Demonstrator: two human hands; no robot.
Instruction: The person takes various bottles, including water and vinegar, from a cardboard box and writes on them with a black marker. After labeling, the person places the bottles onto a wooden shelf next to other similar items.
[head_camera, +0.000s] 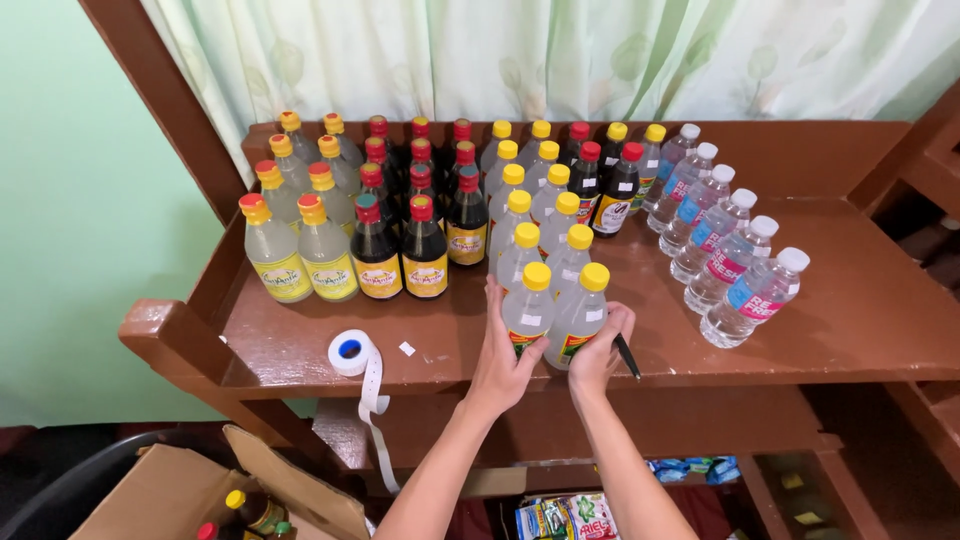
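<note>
Sitting at front left of the surface: white label roll, blue core, strip trailing over the edge; one loose white sticker lying beside it. Showing yellow labels on pale and dark bottles at left. Carrying red-green labels on the clear bottles touched by both hands. Wearing blue and pink wrappers on water bottles at right. Standing open below left: brown cardboard box. Lying underneath: colourful sachet packs.

The left hand and right hand are bare. Both 2 arms are bare too, with no sleeves.
</note>
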